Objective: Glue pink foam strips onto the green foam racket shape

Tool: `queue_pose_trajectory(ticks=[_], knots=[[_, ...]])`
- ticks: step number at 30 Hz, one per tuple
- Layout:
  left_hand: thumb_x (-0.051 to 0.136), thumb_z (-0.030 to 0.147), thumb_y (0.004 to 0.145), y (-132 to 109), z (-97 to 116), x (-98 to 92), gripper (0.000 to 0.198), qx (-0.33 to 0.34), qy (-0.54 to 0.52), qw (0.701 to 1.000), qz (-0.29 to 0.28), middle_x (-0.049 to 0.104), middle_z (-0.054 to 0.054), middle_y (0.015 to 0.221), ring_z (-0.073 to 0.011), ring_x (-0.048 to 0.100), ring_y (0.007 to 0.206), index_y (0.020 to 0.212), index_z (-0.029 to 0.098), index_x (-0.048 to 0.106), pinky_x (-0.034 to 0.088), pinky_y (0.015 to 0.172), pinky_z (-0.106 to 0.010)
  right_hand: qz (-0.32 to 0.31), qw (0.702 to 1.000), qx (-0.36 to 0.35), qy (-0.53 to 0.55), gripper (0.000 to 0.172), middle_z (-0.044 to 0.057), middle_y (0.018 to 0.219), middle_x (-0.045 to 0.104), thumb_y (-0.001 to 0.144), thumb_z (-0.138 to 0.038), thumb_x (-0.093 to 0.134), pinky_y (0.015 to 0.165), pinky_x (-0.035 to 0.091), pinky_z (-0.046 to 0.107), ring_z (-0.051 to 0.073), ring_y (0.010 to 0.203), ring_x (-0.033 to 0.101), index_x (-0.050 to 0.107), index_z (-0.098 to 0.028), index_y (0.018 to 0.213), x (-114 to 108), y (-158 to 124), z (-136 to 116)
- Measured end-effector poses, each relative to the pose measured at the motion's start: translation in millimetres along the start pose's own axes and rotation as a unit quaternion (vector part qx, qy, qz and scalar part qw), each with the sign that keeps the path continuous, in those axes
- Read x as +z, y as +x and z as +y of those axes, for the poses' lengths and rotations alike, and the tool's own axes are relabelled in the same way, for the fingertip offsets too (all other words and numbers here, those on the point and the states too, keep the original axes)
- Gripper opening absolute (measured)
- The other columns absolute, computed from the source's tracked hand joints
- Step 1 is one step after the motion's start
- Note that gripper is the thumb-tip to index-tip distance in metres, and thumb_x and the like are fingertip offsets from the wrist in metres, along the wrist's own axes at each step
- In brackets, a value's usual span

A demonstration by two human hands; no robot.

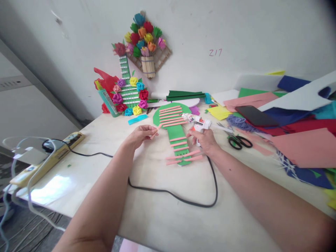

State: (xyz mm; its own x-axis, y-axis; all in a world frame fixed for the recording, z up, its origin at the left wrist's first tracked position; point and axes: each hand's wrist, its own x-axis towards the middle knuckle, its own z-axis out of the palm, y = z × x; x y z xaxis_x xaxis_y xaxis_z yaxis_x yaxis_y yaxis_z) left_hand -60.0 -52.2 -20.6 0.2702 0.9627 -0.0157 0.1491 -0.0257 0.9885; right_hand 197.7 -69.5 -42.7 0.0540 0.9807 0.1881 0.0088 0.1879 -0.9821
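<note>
A green paper cutout (176,132) with a round top and a narrow lower part lies on the table, several pink paper strips across it. My left hand (144,135), at its left side, pinches a small rolled pink strip (156,131). My right hand (206,139) is wrapped round a white glue gun (198,123), whose nozzle points left over the strips on the round part. Two longer pink strips cross near the cutout's bottom end.
A black cord (168,191) loops across the table (147,217) in front. Black-handled scissors (239,142), a phone (252,116) and coloured paper lie right. A power strip (56,155) sits left; a flowered paper guitar (128,92) and glue bottle (109,103) stand behind.
</note>
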Motion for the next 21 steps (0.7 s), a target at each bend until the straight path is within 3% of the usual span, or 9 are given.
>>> queue_pose_trajectory(ticks=[4, 9, 13, 18, 21], knots=[[0.07, 0.035, 0.059, 2, 2, 7.3, 0.03, 0.011, 0.002, 1.0, 0.01, 0.062, -0.002, 0.068, -0.0076, 0.05, 0.054, 0.079, 0.015, 0.062, 0.037, 0.055, -0.022, -0.002, 1.0, -0.002, 0.012, 0.017, 0.003, 0.058, 0.062, 0.061, -0.029, 0.059, 0.033, 0.029, 0.021, 0.007, 0.032, 0.042, 0.055, -0.013, 0.065, 0, 1, 2], [0.072, 0.033, 0.054, 2, 0, -2.8, 0.035, 0.012, 0.1, 0.993, 0.06, 0.065, -0.005, 0.074, -0.012, 0.055, 0.062, 0.082, 0.013, 0.063, 0.041, 0.059, -0.025, 0.0, 1.0, -0.01, 0.014, 0.016, 0.001, 0.055, 0.06, 0.062, -0.028, 0.059, 0.034, 0.03, 0.021, 0.007, 0.032, 0.041, 0.056, -0.013, 0.068, 0, 2, 5], [0.071, 0.036, 0.051, 5, -7, -12.6, 0.034, 0.027, 0.234, 0.964, 0.123, 0.066, -0.006, 0.078, -0.0157, 0.058, 0.069, 0.076, 0.014, 0.065, 0.044, 0.068, -0.029, 0.0, 1.0, -0.009, 0.003, 0.016, 0.002, 0.056, 0.061, 0.061, -0.029, 0.059, 0.034, 0.03, 0.021, 0.007, 0.033, 0.041, 0.056, -0.013, 0.063, 0, 2, 5], [0.068, 0.046, 0.054, 7, -9, -22.4, 0.035, 0.048, 0.359, 0.924, 0.124, 0.068, -0.005, 0.082, -0.0197, 0.059, 0.076, 0.074, 0.019, 0.068, 0.043, 0.069, -0.028, -0.002, 1.0, -0.006, 0.006, 0.017, 0.001, 0.055, 0.061, 0.061, -0.03, 0.059, 0.034, 0.03, 0.022, 0.007, 0.033, 0.041, 0.057, -0.013, 0.063, 1, 1, 2], [0.063, 0.054, 0.059, 4, -8, -32.3, 0.039, 0.042, 0.411, 0.891, 0.191, 0.067, -0.006, 0.084, -0.0205, 0.058, 0.079, 0.077, 0.02, 0.069, 0.042, 0.067, -0.028, -0.002, 1.0, -0.006, 0.008, 0.017, 0.001, 0.056, 0.061, 0.061, -0.028, 0.059, 0.034, 0.029, 0.022, 0.007, 0.033, 0.041, 0.057, -0.013, 0.067, 0, 1, 3]])
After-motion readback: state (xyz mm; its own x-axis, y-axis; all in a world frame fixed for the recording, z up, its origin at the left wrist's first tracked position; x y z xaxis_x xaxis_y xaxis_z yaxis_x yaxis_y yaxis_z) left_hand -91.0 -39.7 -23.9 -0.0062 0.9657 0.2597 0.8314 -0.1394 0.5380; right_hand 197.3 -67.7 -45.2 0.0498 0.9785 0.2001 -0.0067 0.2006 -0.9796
